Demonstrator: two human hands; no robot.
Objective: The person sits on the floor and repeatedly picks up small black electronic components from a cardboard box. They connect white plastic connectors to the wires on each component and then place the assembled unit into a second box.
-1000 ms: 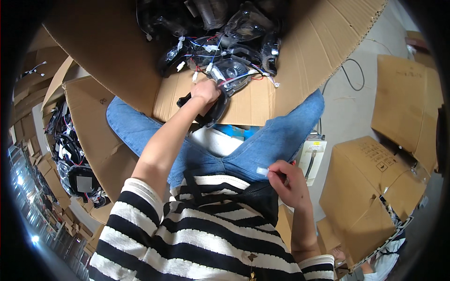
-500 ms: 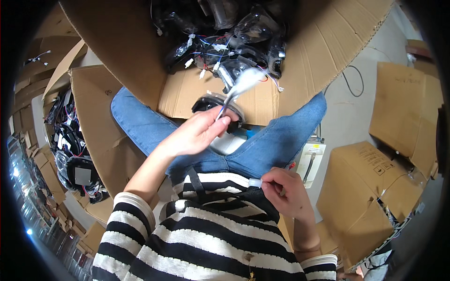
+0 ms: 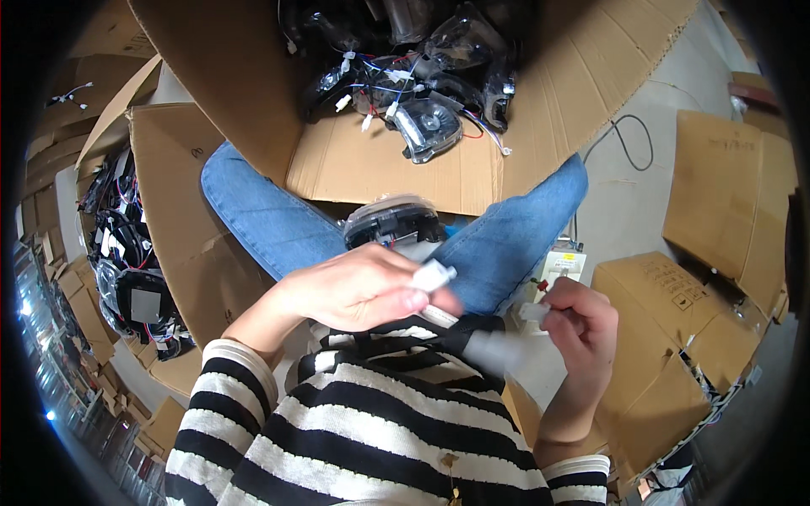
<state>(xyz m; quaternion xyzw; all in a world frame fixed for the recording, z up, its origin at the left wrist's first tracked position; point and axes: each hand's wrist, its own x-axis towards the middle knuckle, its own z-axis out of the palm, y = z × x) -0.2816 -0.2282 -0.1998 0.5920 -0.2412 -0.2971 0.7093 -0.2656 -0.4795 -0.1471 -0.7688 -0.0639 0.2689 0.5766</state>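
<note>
My left hand (image 3: 363,291) is closed, thumb against fingers, around a white plastic connector (image 3: 434,275) above my lap. Off to the right, my right hand (image 3: 582,325) pinches another whitish connector (image 3: 533,312) between thumb and fingertips. The two connectors are apart. Just beyond my left hand, a dark lamp unit with a clear lens (image 3: 395,221) rests between my legs. A smeared whitish piece (image 3: 498,350) hangs by a black strap at my waist; its kind is unclear.
A large open carton (image 3: 396,173) ahead holds several clear-and-black lamp units (image 3: 429,126) with thin wires. Another carton (image 3: 181,228) with wired parts stands left. To the right are a whitish device (image 3: 564,263), a black cable (image 3: 645,143) and closed cartons (image 3: 666,337).
My left hand has come down and nearer with its connector. My right hand has moved right and slightly up. The lamp unit between my legs shows more now.
</note>
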